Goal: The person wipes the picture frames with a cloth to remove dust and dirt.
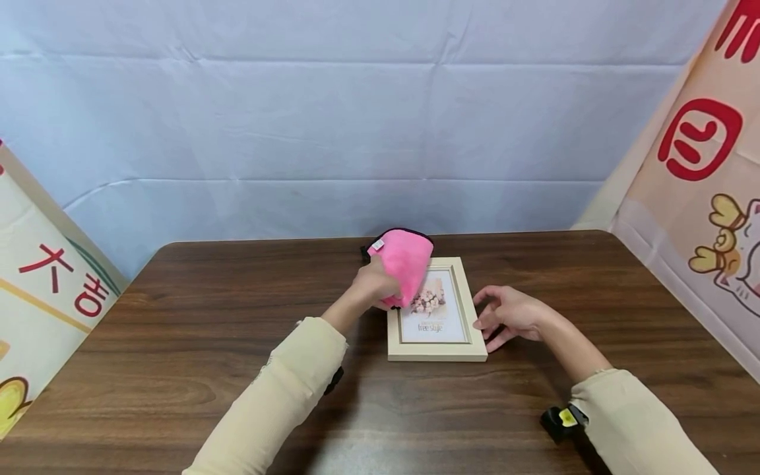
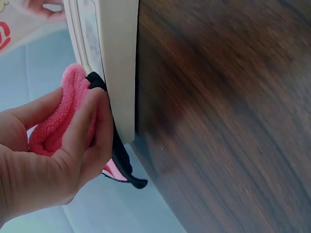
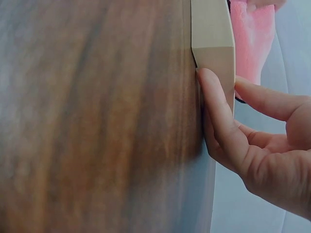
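Observation:
A cream picture frame lies face up on the table, with a flower print and "free style" lettering behind its pane. My left hand holds a bunched pink cloth with black edging over the frame's upper left part. In the left wrist view, the fingers and thumb pinch the fuzzy cloth beside the frame's side. Along the right side, my right hand holds the frame's edge. Its thumb is at the upper edge and its fingers lie against the side in the right wrist view.
The dark wood-grain table spreads around the frame. Behind it hangs a pale blue-white cloth backdrop. Printed cloths with red characters stand at the left and right. Black straps sit at the wrists.

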`<state>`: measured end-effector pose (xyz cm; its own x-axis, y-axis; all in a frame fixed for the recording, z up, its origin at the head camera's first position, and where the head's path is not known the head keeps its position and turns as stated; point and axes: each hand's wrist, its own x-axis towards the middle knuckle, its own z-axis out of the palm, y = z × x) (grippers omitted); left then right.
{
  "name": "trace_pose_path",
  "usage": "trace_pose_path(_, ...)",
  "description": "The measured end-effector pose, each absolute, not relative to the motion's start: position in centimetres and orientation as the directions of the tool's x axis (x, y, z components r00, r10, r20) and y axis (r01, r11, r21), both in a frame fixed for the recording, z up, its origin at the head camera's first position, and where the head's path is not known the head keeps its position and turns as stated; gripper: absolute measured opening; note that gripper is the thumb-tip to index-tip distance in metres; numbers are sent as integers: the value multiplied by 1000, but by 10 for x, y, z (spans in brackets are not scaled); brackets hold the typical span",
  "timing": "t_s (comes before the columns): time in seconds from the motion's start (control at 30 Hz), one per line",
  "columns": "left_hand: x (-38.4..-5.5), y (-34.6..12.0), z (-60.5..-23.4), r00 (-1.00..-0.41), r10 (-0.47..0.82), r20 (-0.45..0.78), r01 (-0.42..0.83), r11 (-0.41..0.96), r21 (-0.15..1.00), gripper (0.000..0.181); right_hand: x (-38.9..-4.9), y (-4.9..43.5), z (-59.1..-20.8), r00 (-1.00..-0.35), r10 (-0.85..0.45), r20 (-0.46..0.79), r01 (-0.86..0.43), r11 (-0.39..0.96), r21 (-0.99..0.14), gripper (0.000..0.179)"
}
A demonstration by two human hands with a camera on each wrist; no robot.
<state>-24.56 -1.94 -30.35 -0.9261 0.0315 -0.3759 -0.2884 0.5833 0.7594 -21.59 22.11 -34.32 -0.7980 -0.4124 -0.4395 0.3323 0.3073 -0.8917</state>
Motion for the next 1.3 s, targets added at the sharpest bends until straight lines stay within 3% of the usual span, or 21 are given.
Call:
trace_pose_path(0.47,-241,22,-312,-931,76,-357,-205,699,685,84,-215,222,-344,-803,-417,-425,322,294,-900,49)
trace_pose_path(0.77,-238,38,-316,-936,122,-330,-150,710,689,69,-216,222,-345,-800,-415,-433,333,293,-896,50)
trace_pose_path(1.0,-239,27,-314,-940,105,-325,-139,751,645,70,-215,222,-345,-802,-412,-433,330,299,-896,50)
trace_pose_path(1.3,-243,2,-311,-933,39,-356,-235,685,690,75,-215,221,-344,-805,-409,-430,324,303,-896,50)
